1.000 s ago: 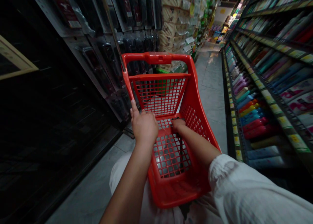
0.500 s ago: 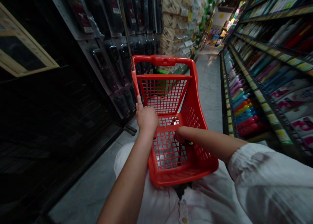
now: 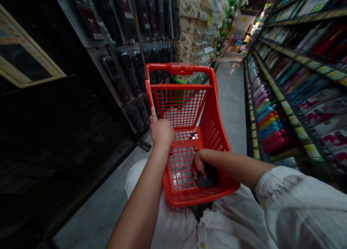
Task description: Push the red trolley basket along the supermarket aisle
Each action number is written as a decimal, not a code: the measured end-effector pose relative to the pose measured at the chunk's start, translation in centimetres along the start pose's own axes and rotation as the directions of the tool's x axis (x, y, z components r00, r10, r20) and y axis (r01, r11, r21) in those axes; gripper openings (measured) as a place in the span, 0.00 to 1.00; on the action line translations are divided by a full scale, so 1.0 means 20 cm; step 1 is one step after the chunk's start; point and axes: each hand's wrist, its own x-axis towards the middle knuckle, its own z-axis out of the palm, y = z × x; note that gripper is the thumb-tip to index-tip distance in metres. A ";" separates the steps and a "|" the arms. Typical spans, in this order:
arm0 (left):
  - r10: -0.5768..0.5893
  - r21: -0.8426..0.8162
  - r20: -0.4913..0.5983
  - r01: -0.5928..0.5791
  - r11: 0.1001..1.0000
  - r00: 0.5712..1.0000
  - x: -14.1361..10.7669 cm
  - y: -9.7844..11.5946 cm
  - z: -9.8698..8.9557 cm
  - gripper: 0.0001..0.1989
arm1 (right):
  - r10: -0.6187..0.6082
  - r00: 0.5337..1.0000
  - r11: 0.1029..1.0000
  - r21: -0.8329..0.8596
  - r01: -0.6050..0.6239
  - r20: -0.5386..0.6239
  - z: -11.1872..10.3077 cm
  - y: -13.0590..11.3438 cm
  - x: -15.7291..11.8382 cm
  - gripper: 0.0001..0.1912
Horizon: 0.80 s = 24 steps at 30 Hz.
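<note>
The red basket (image 3: 213,133) stood in front of the person, its near rim close against their white clothing (image 3: 184,231) and its far end towards the aisle. Inside it, by the near right corner, sat a dark, rounded object (image 3: 207,182), partly hidden by the right hand (image 3: 200,164). That hand bent downward at the wrist, its fingers curved and touching the object; whether they gripped it or only rested on it, I cannot tell. The left hand (image 3: 162,131) was closed on the basket's left side, its index finger laid straight along the edge. A gridded panel (image 3: 181,87) leaned across the far end, below a red handle (image 3: 181,68), and through its mesh a green item showed on the floor side. From the handle's left corner a thin metal rod (image 3: 138,32) ran upward in the view. Beyond, to the left, dark packaged goods (image 3: 121,13) hung in rows, with beige packs (image 3: 189,24) stacked next to them. Nearer on the left, a pale frame (image 3: 51,70) stood out against black surroundings. To the right of the basket, grey floor tiles (image 3: 230,93) ran along the aisle, bordered by long shelves (image 3: 287,111) of many-coloured packets with price strips along their edges.
</note>
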 end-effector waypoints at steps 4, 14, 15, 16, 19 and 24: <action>0.020 0.059 -0.001 -0.020 0.998 1.000 0.01 0.00 0.02 0.19 | -0.013 0.961 0.990 0.130 0.050 -0.275 -0.17 0.00 -0.03 0.26; 0.024 0.054 0.026 -0.025 0.998 0.999 0.02 0.00 0.00 0.19 | 0.361 0.560 0.908 0.142 -0.395 -0.746 -0.14 0.11 0.04 0.35; 0.023 0.053 0.023 -0.024 0.998 0.999 0.02 0.00 0.00 0.19 | 0.378 0.551 0.899 0.154 -0.410 -0.744 -0.13 0.11 0.06 0.37; 0.021 0.053 0.022 -0.022 0.998 1.000 0.02 0.00 0.00 0.19 | 0.389 0.540 0.893 0.163 -0.418 -0.746 -0.11 0.11 0.06 0.37; 0.016 0.057 0.025 -0.018 0.998 1.000 0.02 0.00 0.01 0.19 | 0.382 0.518 0.895 0.167 -0.414 -0.765 -0.08 0.07 0.08 0.33; 0.028 0.084 0.016 -0.029 0.996 0.999 0.02 0.00 0.02 0.19 | -0.063 0.640 0.963 -0.216 -0.163 -0.765 0.06 -0.06 0.13 0.33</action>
